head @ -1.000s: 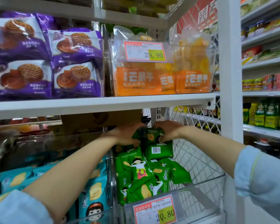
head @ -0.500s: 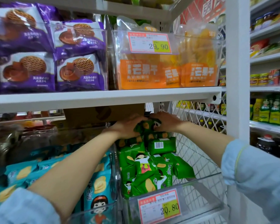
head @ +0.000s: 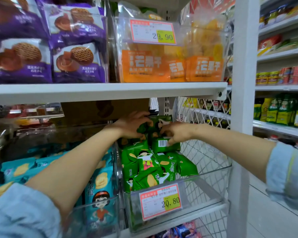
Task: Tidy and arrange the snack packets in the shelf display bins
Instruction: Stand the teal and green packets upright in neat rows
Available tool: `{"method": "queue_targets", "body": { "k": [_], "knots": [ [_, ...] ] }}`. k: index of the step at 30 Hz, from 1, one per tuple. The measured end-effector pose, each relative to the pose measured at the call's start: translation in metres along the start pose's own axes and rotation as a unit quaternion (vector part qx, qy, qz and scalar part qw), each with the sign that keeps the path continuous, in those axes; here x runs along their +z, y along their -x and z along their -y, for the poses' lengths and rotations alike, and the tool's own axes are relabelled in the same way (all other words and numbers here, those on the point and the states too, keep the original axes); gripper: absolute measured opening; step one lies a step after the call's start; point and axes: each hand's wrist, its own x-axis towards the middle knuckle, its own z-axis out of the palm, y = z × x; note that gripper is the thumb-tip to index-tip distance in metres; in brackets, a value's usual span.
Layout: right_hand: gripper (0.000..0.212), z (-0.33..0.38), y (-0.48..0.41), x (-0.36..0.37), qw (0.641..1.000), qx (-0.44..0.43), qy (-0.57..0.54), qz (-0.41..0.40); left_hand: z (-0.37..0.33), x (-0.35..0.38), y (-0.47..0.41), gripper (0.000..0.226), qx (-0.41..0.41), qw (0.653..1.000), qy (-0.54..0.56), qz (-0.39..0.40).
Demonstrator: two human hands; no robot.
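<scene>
Now left hand (head: 130,125) fingers (head: 142,116) are gripping an upright green packet (head: 155,123) deep in the bin (head: 205,194) while right hand (head: 178,133) fingers (head: 170,141) are pinching a barcoded packet (head: 162,146) below.

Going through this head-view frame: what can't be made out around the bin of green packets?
Head view:
1. Rear of the clear bin: hidden by the left hand, right hand and top green packet.
2. Whether the right hand pinches or only touches the barcode packet: its own fingers hide it.
3. Small print on the price tag: blurred, too small.
</scene>
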Motion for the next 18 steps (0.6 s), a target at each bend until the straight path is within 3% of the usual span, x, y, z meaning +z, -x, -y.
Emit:
{"method": "queue_targets", "body": {
  "k": [7, 14, 18],
  "knots": [
    [0.066, -0.004, -0.004, 0.005, 0.999, 0.002, 0.032, 0.007, 0.001, 0.001, -0.001, 0.062, 0.012, 0.999, -0.036, 0.003],
    [0.054, -0.003, 0.015, 0.003, 0.987, -0.004, -0.139, 0.081, -0.002, -0.002, 0.001, 0.060, 0.013, 1.000, -0.020, 0.010],
    [0.050, 0.000, 0.023, 0.003, 0.977, -0.007, -0.184, 0.107, -0.003, -0.003, 0.002, 0.060, 0.010, 1.000, -0.018, 0.012]
  ]
}}
